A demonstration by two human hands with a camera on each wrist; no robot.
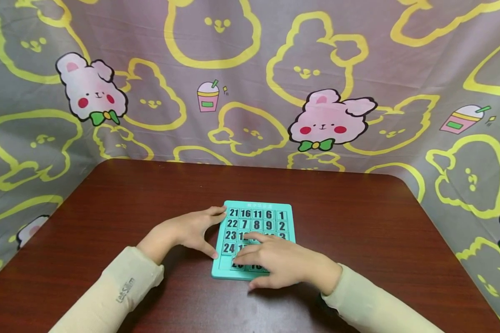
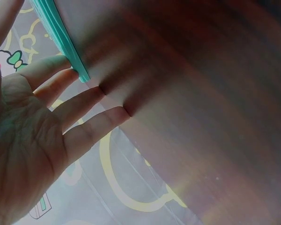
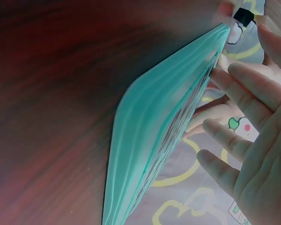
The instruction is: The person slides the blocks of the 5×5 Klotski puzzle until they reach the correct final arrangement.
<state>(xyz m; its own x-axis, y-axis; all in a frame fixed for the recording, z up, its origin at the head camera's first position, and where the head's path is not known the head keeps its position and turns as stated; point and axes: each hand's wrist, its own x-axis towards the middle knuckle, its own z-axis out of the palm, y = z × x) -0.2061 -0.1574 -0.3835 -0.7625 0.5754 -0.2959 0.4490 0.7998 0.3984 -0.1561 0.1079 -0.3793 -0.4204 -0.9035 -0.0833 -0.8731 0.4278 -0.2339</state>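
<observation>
A turquoise sliding number puzzle (image 1: 258, 204) lies flat on the table, its black-numbered tiles in a grid. The left column reads 21, 22, 23, 24 downward, with a bare slot (image 1: 224, 263) at the lower left corner. My left hand (image 1: 190, 230) steadies the puzzle's left side, thumb at the lower edge and fingers near the upper corner. Over the lower tiles spreads my right hand (image 1: 281, 261), its index fingertip on a bottom-row tile (image 1: 238, 265) beside the slot. It partly covers the middle and lower numbers. In the right wrist view the puzzle's side (image 3: 140, 117) shows edge-on.
The dark red-brown table (image 1: 150, 185) has rounded far corners. A grey-pink curtain (image 1: 241, 41) with yellow outlines and cartoon rabbits hangs around its back and sides. Pale sleeves (image 1: 125, 282) cover both forearms.
</observation>
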